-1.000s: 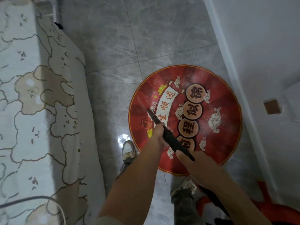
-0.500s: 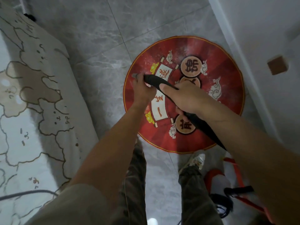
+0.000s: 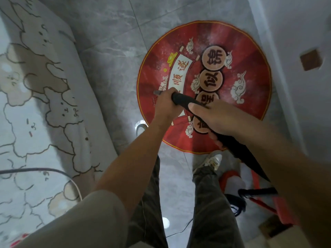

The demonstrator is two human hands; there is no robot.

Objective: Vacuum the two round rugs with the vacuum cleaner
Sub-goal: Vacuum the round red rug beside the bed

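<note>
The left hand (image 3: pixel 165 104) curls round the black wand (image 3: pixel 180 100) near its tip, and the right hand (image 3: pixel 216 119) grips it just behind. The wand is over the left part of the red rug (image 3: pixel 250 72), which lies on the tiles (image 3: pixel 111 51) between bed (image 3: pixel 35 104) and wall (image 3: pixel 295 24).

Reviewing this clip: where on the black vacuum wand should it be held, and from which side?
Probably on the shaft of the black vacuum wand, from above: it is a slim tube angled across the red round rug. The left hand wraps it near the tip, the right hand further back.
</note>
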